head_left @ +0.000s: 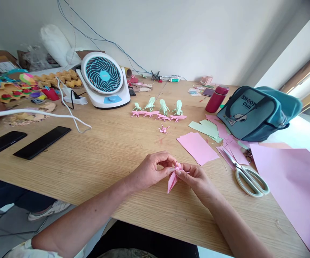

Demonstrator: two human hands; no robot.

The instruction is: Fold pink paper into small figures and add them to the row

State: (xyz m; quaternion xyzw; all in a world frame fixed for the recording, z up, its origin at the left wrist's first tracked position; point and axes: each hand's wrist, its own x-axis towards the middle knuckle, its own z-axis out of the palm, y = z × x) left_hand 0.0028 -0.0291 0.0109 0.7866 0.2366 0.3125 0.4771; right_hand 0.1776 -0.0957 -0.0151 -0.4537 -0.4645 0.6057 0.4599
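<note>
Close above the table's near side, a folded pink origami figure [172,182] is held between both hands, its long pointed end hanging down. My left hand [155,168] pinches its upper part from the left with thumb and forefinger. From the right, my right hand [195,176] grips it with thumb and fingers, which hide some of the folds. Beyond the hands lies a small pink origami piece [163,129]. Behind that runs a row of pink origami figures [163,116], with several pale green origami figures [163,106] standing at its back.
Pink paper sheets [198,147], green paper pieces [204,128] and scissors [251,181] lie to the right, beside a large pink sheet [291,186]. A red flask [217,99] and teal bag [251,114] stand behind. At left are a fan [103,80], two phones [43,142] and a white cable [36,114].
</note>
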